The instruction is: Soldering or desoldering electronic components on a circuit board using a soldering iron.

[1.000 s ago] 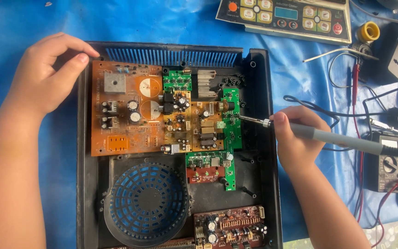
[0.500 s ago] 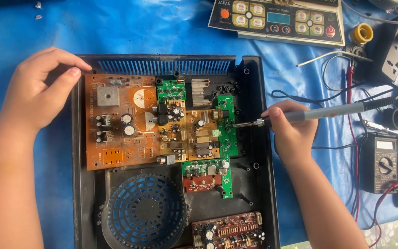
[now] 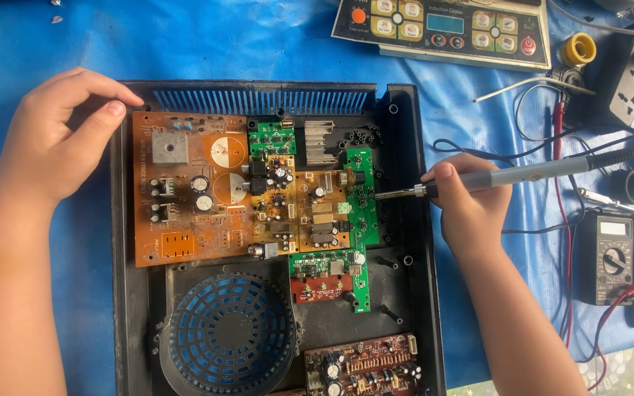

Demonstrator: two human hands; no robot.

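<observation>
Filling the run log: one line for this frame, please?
left hand: on black case corner | right hand: grips soldering iron | tip: at green board edge | multimeter: right, idle

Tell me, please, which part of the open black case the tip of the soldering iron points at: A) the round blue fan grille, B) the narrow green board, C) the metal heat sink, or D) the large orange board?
B: held in the right hand, the soldering iron has its tip at the right edge of the narrow green board.
</observation>
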